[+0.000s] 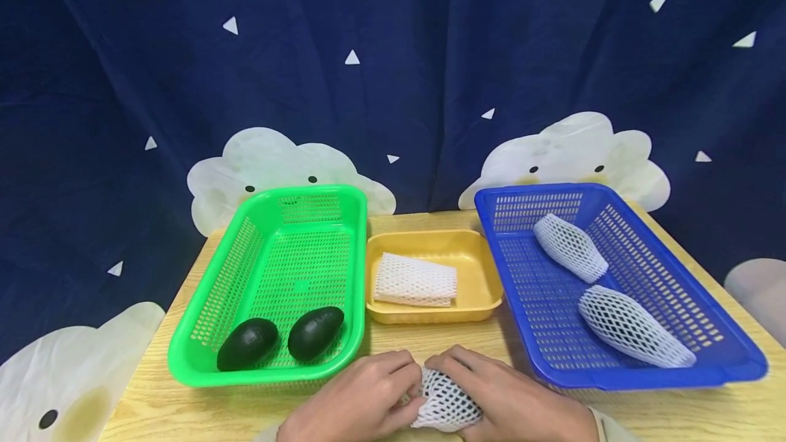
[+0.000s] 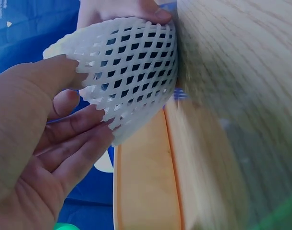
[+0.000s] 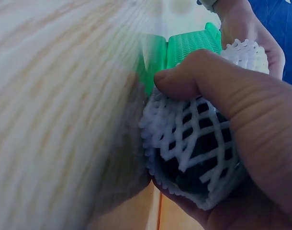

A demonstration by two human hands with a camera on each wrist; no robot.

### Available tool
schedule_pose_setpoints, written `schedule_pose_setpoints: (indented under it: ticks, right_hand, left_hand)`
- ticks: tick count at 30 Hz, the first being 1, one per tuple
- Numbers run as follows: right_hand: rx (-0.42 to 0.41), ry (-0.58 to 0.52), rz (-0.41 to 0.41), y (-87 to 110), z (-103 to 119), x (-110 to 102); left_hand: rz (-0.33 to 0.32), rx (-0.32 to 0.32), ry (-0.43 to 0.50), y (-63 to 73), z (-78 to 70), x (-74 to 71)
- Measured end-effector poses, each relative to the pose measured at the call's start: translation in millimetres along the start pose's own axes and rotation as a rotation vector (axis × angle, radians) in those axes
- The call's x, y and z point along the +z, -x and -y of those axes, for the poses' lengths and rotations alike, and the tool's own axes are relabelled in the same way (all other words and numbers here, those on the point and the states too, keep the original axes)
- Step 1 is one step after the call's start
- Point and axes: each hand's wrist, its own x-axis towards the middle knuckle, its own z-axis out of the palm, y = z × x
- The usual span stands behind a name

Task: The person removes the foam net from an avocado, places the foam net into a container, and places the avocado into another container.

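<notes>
A dark avocado [image 3: 206, 143] shows through the mesh of a white foam net [image 1: 446, 401], close above the front of the table. My right hand [image 1: 518, 398] grips the netted avocado from the right, its thumb lying across the mesh in the right wrist view. At the other end my left hand [image 1: 362, 398] pinches the loose edge of the net between thumb and fingers. In the left wrist view the net's edge [image 2: 100, 103] flares out past those fingers [image 2: 84, 143].
Two bare avocados [image 1: 315, 333] lie in the green basket [image 1: 264, 379] at left. A folded stack of foam nets [image 1: 415, 281] lies in the yellow tray [image 1: 479, 264]. The blue basket [image 1: 651, 377] at right holds two netted avocados [image 1: 632, 325]. A dark blue curtain [image 1: 405, 87] hangs behind the table.
</notes>
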Motion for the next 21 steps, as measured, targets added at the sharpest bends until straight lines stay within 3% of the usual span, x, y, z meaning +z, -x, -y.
schedule_pose_setpoints:
  ticks: [6,21]
  right_hand:
    - [0.004,-0.026,0.004,-0.5,-0.8,0.6]
    - [-0.085,0.032,-0.102,1.7,-4.0,5.5]
  left_hand:
    - [-0.042,-0.007,0.002,-0.7,-0.7,2.2]
    - [-0.049,0.026,-0.027,-1.9,-1.6,4.1]
